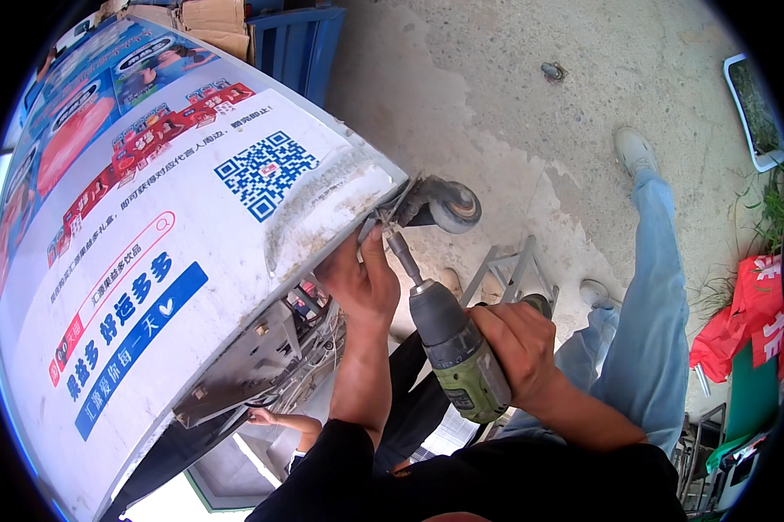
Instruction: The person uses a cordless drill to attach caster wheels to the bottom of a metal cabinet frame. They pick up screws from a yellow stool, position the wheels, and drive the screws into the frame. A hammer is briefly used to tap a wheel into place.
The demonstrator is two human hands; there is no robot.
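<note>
Right hand [520, 344] clenched around the grip of a green and grey power drill [457, 348], bit angled up into the caster bracket at the corner of a tipped white cabinet [192, 261] (side covered in colourful printed panels). Left hand [363, 283] pressed against the cabinet edge just beside the bit, fingers [376, 248] steadying near the tip, grasping nothing clearly. Grey caster wheel [455, 207] jutting out over the concrete floor [531, 113]. Another person's jeans-clad legs [648, 287] standing close by.
</note>
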